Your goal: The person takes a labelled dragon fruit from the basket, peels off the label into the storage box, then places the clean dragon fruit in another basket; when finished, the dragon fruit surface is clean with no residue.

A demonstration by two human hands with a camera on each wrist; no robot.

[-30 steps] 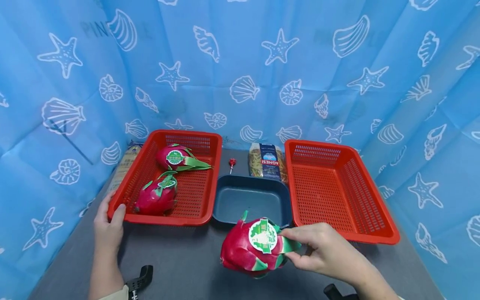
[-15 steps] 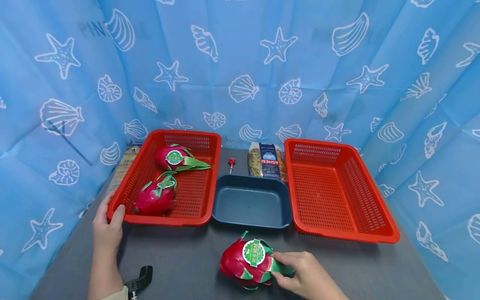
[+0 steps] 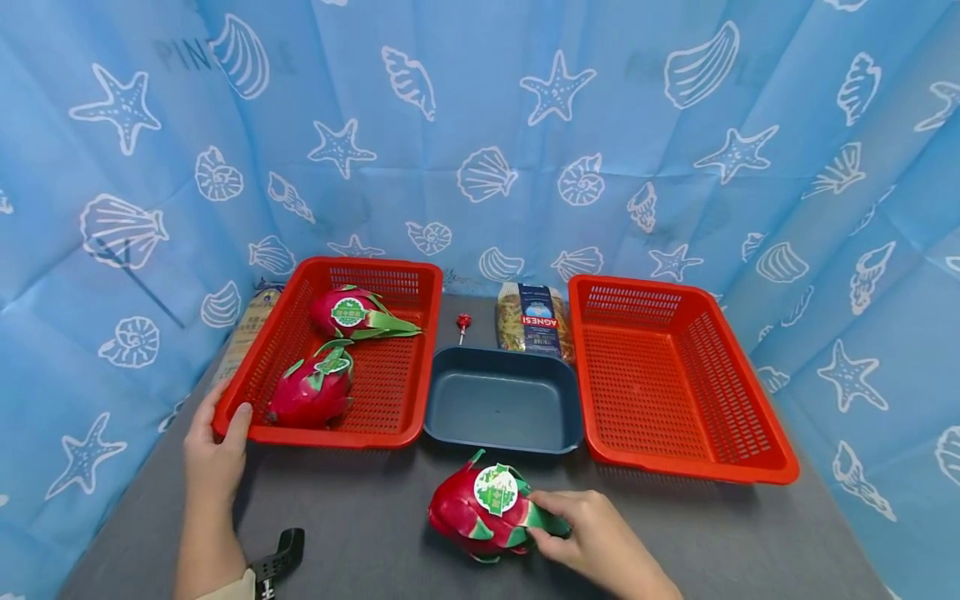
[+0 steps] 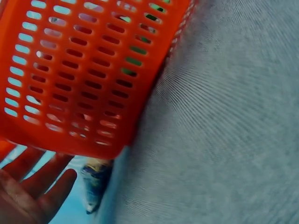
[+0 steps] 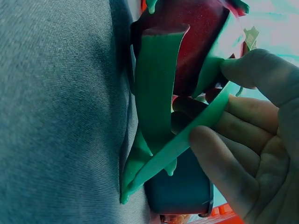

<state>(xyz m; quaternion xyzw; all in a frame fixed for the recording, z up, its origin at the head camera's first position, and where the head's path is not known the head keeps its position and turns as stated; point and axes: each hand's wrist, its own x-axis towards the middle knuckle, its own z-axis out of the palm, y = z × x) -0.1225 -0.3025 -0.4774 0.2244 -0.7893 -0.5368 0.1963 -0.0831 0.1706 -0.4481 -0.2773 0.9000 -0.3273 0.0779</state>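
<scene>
Near the front middle of the grey table lies a red dragon fruit with green leaves and a round sticker. My right hand pinches its leafy end between thumb and fingers; the right wrist view shows the leaves close up, the fruit down against the table. At the left, my left hand grips the front-left corner of a red plastic basket. Inside that basket are two more dragon fruits, one at the back and one in front. The left wrist view shows fingers at the basket's rim.
A dark blue tray stands between the left basket and a second red basket at the right. Behind the tray are a pasta bag and a red lollipop. Another bag lies beside the left basket. A blue curtain hangs behind.
The dragon fruit in my right hand has come down from in front of the tray onto the table and shifted slightly left. My left hand has stayed on the basket.
</scene>
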